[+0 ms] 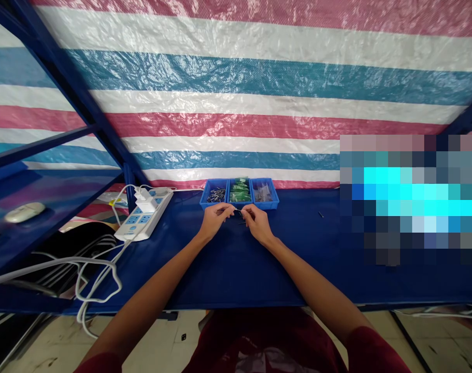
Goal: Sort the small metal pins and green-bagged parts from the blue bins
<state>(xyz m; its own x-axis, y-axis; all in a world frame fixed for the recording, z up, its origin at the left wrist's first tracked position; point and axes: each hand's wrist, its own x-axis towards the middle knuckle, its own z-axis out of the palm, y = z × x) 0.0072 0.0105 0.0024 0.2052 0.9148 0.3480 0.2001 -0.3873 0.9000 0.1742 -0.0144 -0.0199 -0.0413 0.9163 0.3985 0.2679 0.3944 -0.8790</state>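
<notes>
My left hand (214, 219) and my right hand (259, 223) are close together just in front of a row of blue bins. Both are closed in a pinch on a small, thin, pale piece (238, 209) stretched between the fingertips; its kind is too small to make out. Under the fingers, a small dark piece (242, 223) lies on the blue tabletop (236, 274). Behind my left hand, the left bin holds many short black and silver pieces (217, 195). Green packets (240, 190) fill the middle bin, and clear plastic bags (262, 193) lie in the right one.
A white power strip (144, 217) with a plugged-in adapter (145, 201) stands at the left, its white cables (113, 274) looping over the table edge. Another small dark piece (321, 214) lies to the right. A white mouse (25, 212) rests on the left-hand shelf. A blurred patch covers the far right.
</notes>
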